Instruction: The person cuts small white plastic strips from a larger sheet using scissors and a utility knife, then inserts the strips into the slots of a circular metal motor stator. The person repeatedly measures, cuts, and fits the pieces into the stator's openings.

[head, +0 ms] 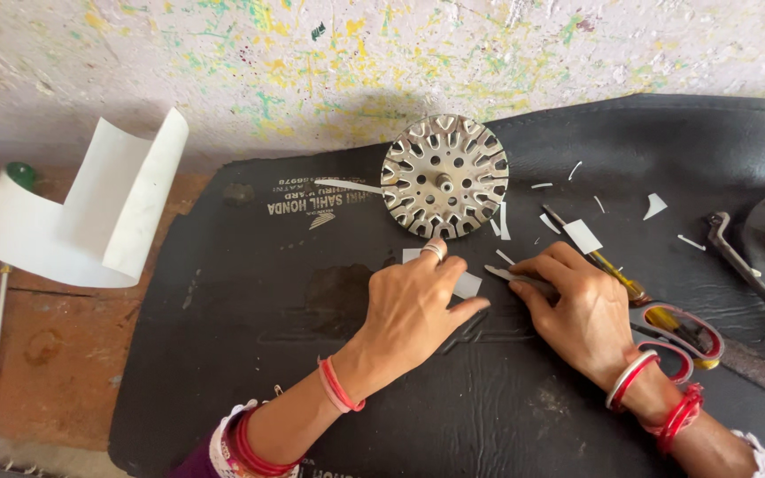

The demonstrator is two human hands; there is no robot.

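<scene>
Left hand (418, 305) lies palm-down, fingers loosely spread, pressing a small white paper piece (466, 285) onto the black mat (223, 354). Right hand (577, 310) is closed around a grey blade tool (508, 276), tip touching the paper. Slotted metal stator core (444, 176) stands just beyond.

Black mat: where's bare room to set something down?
Free: the black mat left of the left hand, toward the curled white sheet; also the near strip between the wrists. Crowded: around the slotted metal disc and right hand, with paper scraps, scissors.
</scene>
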